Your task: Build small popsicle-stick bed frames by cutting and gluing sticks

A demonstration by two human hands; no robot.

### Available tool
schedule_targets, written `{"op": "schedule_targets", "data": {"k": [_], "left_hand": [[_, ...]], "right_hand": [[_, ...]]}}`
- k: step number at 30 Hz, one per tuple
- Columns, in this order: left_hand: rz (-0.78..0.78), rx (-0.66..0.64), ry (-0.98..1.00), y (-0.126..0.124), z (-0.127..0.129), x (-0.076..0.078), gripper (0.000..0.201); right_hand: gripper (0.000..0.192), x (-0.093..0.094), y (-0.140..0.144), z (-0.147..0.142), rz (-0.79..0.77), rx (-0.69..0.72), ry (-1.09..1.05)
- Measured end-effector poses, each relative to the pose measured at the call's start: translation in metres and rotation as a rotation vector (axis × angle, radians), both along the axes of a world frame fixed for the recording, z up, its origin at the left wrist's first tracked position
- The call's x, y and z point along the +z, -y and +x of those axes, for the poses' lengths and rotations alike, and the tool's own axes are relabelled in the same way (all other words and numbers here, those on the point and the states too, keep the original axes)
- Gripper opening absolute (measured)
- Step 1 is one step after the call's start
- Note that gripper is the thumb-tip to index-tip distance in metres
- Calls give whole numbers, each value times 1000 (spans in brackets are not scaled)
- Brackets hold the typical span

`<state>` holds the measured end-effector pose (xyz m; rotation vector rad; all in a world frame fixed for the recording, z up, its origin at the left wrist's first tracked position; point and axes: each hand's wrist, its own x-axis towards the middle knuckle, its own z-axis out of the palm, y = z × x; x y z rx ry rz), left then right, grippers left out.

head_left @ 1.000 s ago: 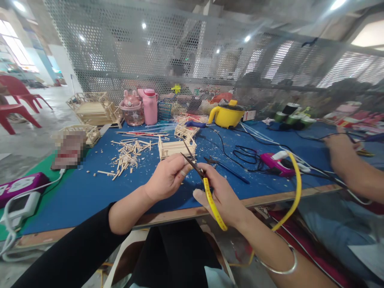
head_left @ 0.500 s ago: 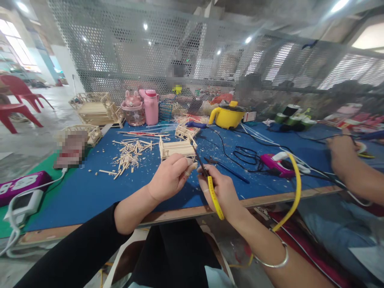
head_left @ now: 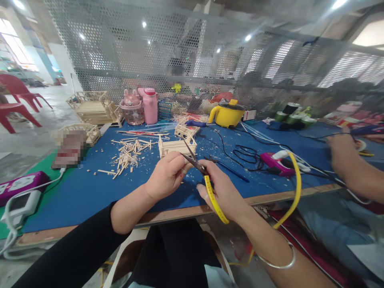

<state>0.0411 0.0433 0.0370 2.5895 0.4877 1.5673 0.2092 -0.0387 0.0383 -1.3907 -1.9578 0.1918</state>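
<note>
Blue work surface (head_left: 90, 200) is running left to right, with a perforated grey metal screen (head_left: 135, 52) standing along its far side. Printing on the purple plastic power block (head_left: 39, 182) at near left is showing white, too unclear to read; marks on the scissors' handle likewise.

Counts: four pale wooden stick frames are sitting out, two at far left (head_left: 97, 110) (head_left: 91, 135), two mid-table (head_left: 177, 149) (head_left: 186, 131). One pink flask (head_left: 151, 108) and one yellow pot (head_left: 229, 117) are standing far. Loose pale sticks (head_left: 127, 158) are lying left of centre, too many to count.

Right hand (head_left: 225, 192) is gripping yellow-handled dark scissors (head_left: 209, 188), blades parted, tips reaching the left fingers, near centre. Left hand (head_left: 165, 176) is pressing thumb and fingertips together; can't tell what's between. Co-worker's hand (head_left: 343, 152) is resting far right, blurred.
</note>
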Motion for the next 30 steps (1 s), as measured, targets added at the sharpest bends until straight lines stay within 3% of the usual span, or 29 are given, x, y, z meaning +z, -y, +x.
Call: {"op": "schedule_targets", "data": {"k": [15, 22, 30], "left_hand": [[153, 41, 37, -1, -1, -2, 14], [144, -4, -35, 1, -1, -2, 18], [120, -26, 33, -2, -1, -5, 14]], "right_hand": [[54, -3, 3, 0, 95, 9, 58], [52, -2, 5, -2, 107, 6, 42], [52, -5, 2, -2, 131, -16, 77]]}}
